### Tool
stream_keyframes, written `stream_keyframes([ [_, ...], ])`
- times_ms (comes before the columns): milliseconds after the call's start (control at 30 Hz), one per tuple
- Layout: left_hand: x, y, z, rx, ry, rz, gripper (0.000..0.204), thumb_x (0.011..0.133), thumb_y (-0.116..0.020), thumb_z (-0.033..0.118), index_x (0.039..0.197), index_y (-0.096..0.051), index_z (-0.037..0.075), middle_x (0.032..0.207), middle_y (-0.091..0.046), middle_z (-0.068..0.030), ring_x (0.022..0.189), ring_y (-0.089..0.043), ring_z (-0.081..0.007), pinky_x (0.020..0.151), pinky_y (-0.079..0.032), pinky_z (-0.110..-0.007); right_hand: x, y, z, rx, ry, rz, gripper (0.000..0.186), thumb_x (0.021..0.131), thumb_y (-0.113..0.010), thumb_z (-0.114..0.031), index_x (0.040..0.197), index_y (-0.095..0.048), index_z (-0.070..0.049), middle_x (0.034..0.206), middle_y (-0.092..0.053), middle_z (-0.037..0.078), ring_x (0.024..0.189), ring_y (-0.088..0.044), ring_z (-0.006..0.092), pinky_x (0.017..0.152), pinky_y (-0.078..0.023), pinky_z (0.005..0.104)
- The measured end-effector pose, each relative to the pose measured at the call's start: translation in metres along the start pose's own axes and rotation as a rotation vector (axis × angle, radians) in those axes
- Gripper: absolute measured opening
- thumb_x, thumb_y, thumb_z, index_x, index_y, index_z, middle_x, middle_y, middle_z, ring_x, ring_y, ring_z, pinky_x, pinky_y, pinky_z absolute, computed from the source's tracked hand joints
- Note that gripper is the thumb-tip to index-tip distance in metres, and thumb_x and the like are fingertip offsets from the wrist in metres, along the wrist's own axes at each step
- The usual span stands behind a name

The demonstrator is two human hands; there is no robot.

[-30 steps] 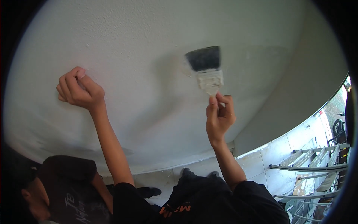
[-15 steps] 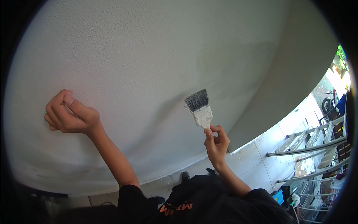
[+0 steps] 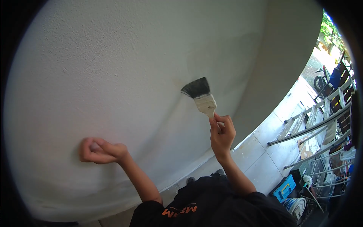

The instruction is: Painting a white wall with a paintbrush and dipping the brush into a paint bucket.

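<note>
A flat paintbrush (image 3: pixel 206 103) with dark bristles and a whitish, paint-crusted ferrule and handle is pinched by the handle in my right hand (image 3: pixel 222 133). Its bristles fan out to the left and appear to press on the pale grey wall (image 3: pixel 124 87). Lower on the left, my left hand (image 3: pixel 101 150) is closed with curled fingers, close against the wall. Motion softens its fingertips, and I cannot make out what, if anything, they hold. A darker, damp-looking patch (image 3: pixel 223 56) lies on the wall above the brush.
On the right, the wall meets a darker side face (image 3: pixel 280 56). Beyond it, a metal ladder (image 3: pixel 314 117) stands over light floor tiles (image 3: pixel 264 162). A blue toolbox (image 3: pixel 284 188) and a white bucket (image 3: pixel 296 207) sit at lower right, with a parked motorbike (image 3: pixel 320 81) further off.
My left hand has moved down and right along the wall. The brush in my right hand has shifted slightly up and left, and its bristles now splay. The view has turned a little rightward.
</note>
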State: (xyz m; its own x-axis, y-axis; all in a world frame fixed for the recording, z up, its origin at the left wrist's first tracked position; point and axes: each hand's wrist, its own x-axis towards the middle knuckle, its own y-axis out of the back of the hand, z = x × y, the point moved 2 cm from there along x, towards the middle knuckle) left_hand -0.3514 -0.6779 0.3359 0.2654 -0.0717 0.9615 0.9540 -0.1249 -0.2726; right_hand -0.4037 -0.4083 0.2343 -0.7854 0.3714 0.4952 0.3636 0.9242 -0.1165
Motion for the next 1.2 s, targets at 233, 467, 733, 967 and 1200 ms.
stream_keyframes([
  [233, -0.087, 0.013, 0.017, -0.018, 0.019, 0.047, 0.014, 0.081, -0.049, 0.016, 0.083, -0.038, 0.008, 0.08, -0.042, -0.006, 0.078, -0.038, -0.0201, 0.068, -0.031, -0.031, 0.019, -0.03, -0.024, -0.111, 0.379, 0.16, 0.014, 0.075, -0.067, 0.005, 0.087, -0.062, 0.0, 0.074, -0.052, 0.007, 0.057, -0.051, 0.0106, 0.047, -0.041, 0.0212],
  [467, -0.093, 0.013, 0.017, -0.049, -0.016, 0.037, 0.014, 0.08, -0.049, 0.016, 0.082, -0.036, 0.01, 0.071, -0.042, -0.0024, 0.076, -0.036, -0.0192, 0.067, -0.029, -0.03, -0.011, -0.029, -0.002, -0.352, 0.478, 0.172, 0.019, 0.071, -0.07, 0.006, 0.087, -0.064, -0.001, 0.067, -0.05, 0.006, 0.053, -0.049, 0.0123, 0.042, -0.038, 0.0238],
  [733, -0.089, 0.014, 0.015, -0.117, -0.034, 0.073, 0.011, 0.079, -0.046, 0.015, 0.081, -0.035, 0.012, 0.066, -0.04, -0.0009, 0.071, -0.035, -0.0181, 0.064, -0.028, -0.03, -0.036, -0.002, 0.001, 0.118, -0.002, 0.029, 0.016, 0.078, -0.068, -0.001, 0.093, -0.063, 0.003, 0.068, -0.052, 0.002, 0.054, -0.049, 0.0065, 0.042, -0.035, 0.0189],
  [967, -0.095, 0.015, 0.014, -0.219, -0.024, 0.074, 0.01, 0.074, -0.042, 0.011, 0.08, -0.034, 0.013, 0.063, -0.039, 0.0009, 0.07, -0.034, -0.0167, 0.063, -0.026, -0.029, 0.01, -0.02, -0.062, 0.13, -0.329, -0.154, 0.021, 0.085, -0.064, -0.014, 0.093, -0.062, 0.005, 0.066, -0.051, -0.001, 0.045, -0.041, 0.0017, 0.036, -0.028, 0.0182],
  [1200, -0.091, 0.016, 0.01, -0.284, -0.057, 0.109, 0.01, 0.075, -0.042, 0.012, 0.079, -0.033, 0.014, 0.063, -0.039, 0.002, 0.068, -0.034, -0.0165, 0.062, -0.026, -0.029, -0.034, -0.01, -0.017, -0.024, -0.537, -0.235, 0.027, 0.084, -0.065, -0.023, 0.091, -0.064, 0.003, 0.065, -0.051, -0.002, 0.045, -0.044, 0.0028, 0.037, -0.031, 0.0189],
])
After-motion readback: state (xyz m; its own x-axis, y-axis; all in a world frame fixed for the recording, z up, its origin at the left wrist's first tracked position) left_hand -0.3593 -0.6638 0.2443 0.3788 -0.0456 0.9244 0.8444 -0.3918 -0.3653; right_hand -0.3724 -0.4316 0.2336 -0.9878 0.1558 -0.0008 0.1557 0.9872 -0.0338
